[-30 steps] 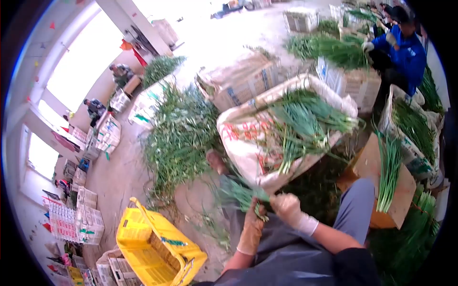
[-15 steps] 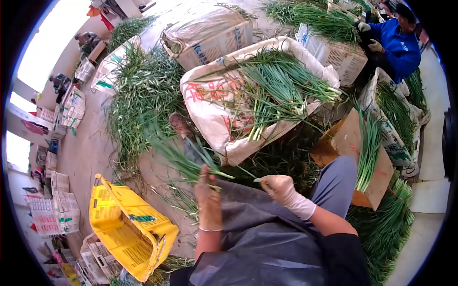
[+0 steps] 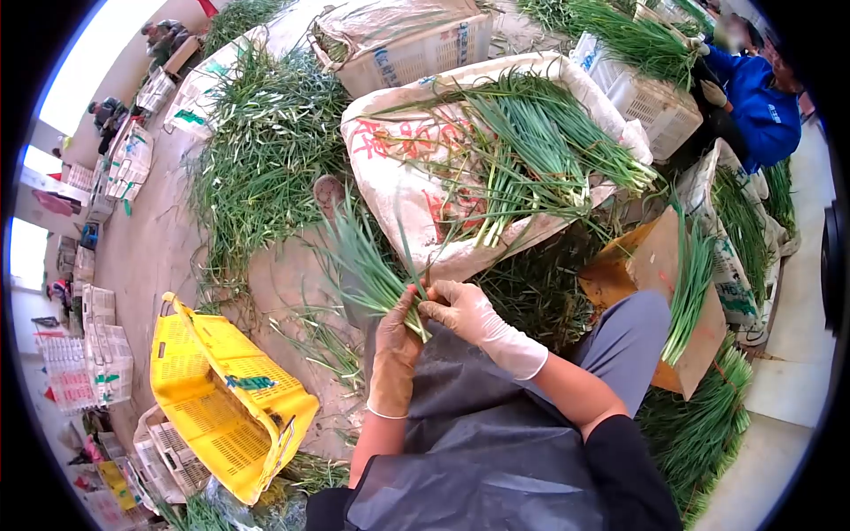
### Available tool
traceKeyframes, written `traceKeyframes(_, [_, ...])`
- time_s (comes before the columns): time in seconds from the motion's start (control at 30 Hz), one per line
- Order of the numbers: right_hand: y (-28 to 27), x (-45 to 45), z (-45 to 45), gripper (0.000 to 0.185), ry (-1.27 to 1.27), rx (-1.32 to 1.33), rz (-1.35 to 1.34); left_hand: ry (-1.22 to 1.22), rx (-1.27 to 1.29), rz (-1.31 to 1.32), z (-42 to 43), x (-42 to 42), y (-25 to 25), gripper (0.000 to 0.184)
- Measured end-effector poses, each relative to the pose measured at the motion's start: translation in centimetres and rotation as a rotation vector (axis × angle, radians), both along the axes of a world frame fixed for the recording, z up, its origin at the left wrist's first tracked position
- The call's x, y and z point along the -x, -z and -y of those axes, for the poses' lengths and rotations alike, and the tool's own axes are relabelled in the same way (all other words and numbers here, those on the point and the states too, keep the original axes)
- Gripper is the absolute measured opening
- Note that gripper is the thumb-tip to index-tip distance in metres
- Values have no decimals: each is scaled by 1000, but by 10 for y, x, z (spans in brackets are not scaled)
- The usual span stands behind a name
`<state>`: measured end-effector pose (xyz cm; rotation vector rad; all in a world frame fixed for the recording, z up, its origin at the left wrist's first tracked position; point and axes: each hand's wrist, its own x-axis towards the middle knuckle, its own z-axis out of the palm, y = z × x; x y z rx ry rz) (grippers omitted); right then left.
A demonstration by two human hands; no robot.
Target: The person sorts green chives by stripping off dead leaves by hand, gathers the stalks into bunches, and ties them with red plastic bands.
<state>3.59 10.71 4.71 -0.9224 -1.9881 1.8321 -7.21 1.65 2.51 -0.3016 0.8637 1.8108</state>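
Observation:
My left hand (image 3: 398, 341), in a stained white glove, is wrapped around a small bunch of green onions (image 3: 367, 270). Their leaves fan up and to the left, and the pale stem ends stick out below the fingers. My right hand (image 3: 469, 314), also gloved, meets the left at the bunch. Its thumb and fingers pinch a green onion stalk (image 3: 416, 265) against the others; the fingertips partly hide it. Just beyond both hands, a sack-lined crate (image 3: 390, 190) carries a heap of loose green onions (image 3: 531, 142).
A yellow plastic basket (image 3: 221, 389) lies tipped at left. Behind it is a big pile of green onions (image 3: 266, 150). At right, a cardboard piece (image 3: 651, 274) holds a bundle (image 3: 691, 292); more bundles (image 3: 699, 434) lie below. A person in blue (image 3: 761, 106) works at upper right.
My right hand has moved left and up with its stalk to meet the bunch in my left hand. The left hand has shifted slightly right. The camera view has shifted a little.

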Motion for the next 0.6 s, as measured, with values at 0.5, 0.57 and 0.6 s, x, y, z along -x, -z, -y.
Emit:
traceKeyframes(0.5, [36, -90, 7, 27, -53, -727, 490, -132, -57, 7, 9, 13, 13, 17])
traceKeyframes(0.57, [49, -112, -13, 25, -98, -699, 720, -182, -98, -75, 15, 47, 1, 17])
traceKeyframes(0.6, [47, -115, -21, 23, 7, -787, 665, -150, -201, -142, 19, 59, -5, 17])
